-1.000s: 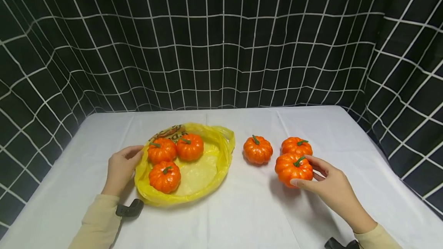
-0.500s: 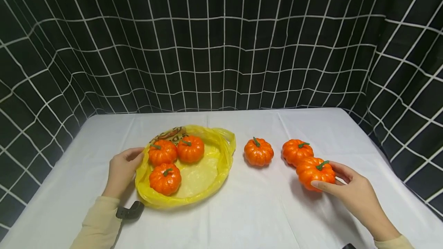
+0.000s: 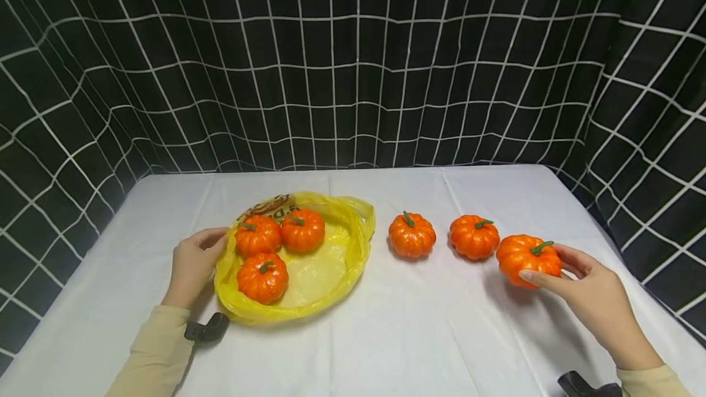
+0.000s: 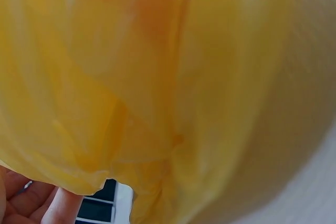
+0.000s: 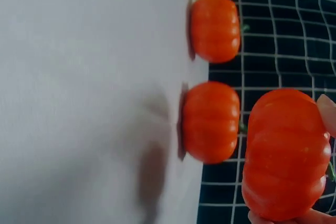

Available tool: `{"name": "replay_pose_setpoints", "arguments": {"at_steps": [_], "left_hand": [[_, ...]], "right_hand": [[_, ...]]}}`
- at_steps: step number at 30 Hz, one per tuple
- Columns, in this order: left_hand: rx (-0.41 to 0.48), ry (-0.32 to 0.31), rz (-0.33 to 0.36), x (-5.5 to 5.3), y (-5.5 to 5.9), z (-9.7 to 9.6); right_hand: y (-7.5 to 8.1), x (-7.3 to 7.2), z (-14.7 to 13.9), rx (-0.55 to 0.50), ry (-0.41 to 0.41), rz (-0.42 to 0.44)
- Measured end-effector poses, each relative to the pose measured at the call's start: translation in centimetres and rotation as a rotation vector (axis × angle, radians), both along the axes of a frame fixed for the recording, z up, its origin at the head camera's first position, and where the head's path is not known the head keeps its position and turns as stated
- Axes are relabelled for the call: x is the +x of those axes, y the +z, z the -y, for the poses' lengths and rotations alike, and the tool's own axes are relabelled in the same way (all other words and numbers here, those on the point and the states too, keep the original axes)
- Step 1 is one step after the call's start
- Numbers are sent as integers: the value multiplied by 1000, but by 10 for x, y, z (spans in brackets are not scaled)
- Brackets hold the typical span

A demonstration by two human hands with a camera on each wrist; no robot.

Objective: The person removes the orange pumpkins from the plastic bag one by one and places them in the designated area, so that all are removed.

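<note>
In the head view my right hand (image 3: 598, 299) holds a small orange pumpkin (image 3: 526, 257) with a green stem, thumb on the near side and fingers behind. The right wrist view shows this pumpkin (image 5: 286, 156) raised off the cloth, its shadow falling apart from it. My left hand (image 3: 193, 265) grips the left rim of a yellow plastic bag (image 3: 317, 280), which lies spread wide. In the left wrist view the yellow bag (image 4: 157, 87) covers most of the fingers. Three pumpkins sit in the bag, one at the front (image 3: 262, 279).
Two more pumpkins stand in a row on the white cloth (image 3: 386, 336), one nearer the bag (image 3: 411, 235) and one nearer my right hand (image 3: 474, 238). A black curtain with a white grid (image 3: 353, 78) encloses the table at the back and sides.
My right hand has carried its pumpkin to the right, away from the bag, uncovering the pumpkin behind it. My left hand has stayed at the bag's rim.
</note>
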State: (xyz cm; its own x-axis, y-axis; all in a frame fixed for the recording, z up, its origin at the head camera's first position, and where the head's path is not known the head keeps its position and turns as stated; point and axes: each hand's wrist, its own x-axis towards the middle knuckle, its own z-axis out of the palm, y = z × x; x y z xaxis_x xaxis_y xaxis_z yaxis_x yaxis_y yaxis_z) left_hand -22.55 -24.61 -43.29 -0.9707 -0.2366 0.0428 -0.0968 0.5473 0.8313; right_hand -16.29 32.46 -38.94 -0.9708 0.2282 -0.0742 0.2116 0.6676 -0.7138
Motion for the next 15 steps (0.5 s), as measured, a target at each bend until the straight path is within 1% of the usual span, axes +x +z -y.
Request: {"name": "replay_pose_setpoints", "arguments": {"at_steps": [2, 5, 10, 15], "left_hand": [[1, 2, 2, 0, 0, -1], [-5, 4, 4, 0, 1, -2], [-10, 3, -7, 1, 2, -2], [7, 1, -10, 2, 2, -1]], "right_hand": [[-1, -3, -5, 22, -5, -6], [-3, -9, -13, 21, -26, -17], [-5, -22, -22, 27, -66, -9], [-6, -36, -28, 36, -73, -15]]}}
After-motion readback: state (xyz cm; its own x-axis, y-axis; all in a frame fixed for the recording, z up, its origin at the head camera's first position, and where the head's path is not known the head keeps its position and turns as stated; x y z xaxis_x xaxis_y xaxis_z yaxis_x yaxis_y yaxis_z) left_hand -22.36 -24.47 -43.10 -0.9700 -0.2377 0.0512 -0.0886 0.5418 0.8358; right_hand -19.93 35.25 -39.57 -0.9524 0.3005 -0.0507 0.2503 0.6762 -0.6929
